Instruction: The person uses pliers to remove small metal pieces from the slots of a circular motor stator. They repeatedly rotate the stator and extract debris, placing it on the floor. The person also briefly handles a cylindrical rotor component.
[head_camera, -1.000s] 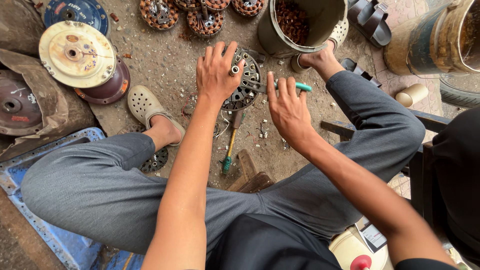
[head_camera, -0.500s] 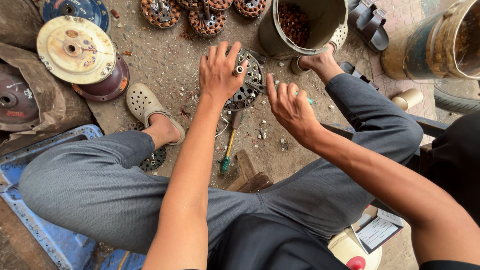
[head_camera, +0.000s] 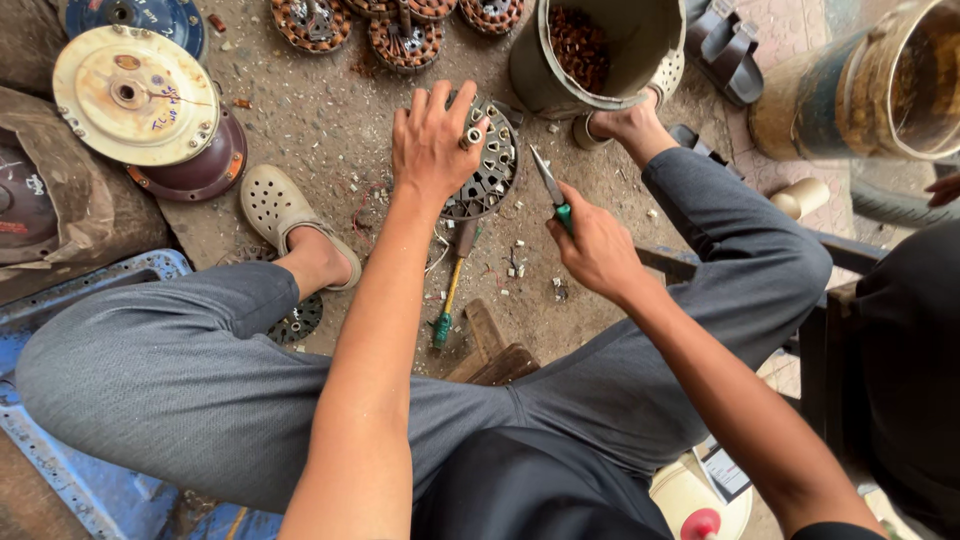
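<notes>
Right hand (head_camera: 600, 250) closed around green-handled screwdriver (head_camera: 551, 187); long axis runs up-left, tip toward slotted metal stator disc (head_camera: 492, 165). Left hand (head_camera: 432, 140) spread flat, pressing on disc lying on the dirt floor (head_camera: 330, 130). Grey bucket (head_camera: 640, 50) just beyond.

Your arms are bare to the elbow and beyond, with no sleeves showing. Your left hand (head_camera: 432, 140) wears a chunky silver metal ring (head_camera: 470, 137) on one finger; your right hand (head_camera: 598, 250) wears none that shows. You wear loose grey woven-cloth trousers (head_camera: 180, 370), a dark top, and a pale perforated rubber clog (head_camera: 275, 205) on your left foot.
</notes>
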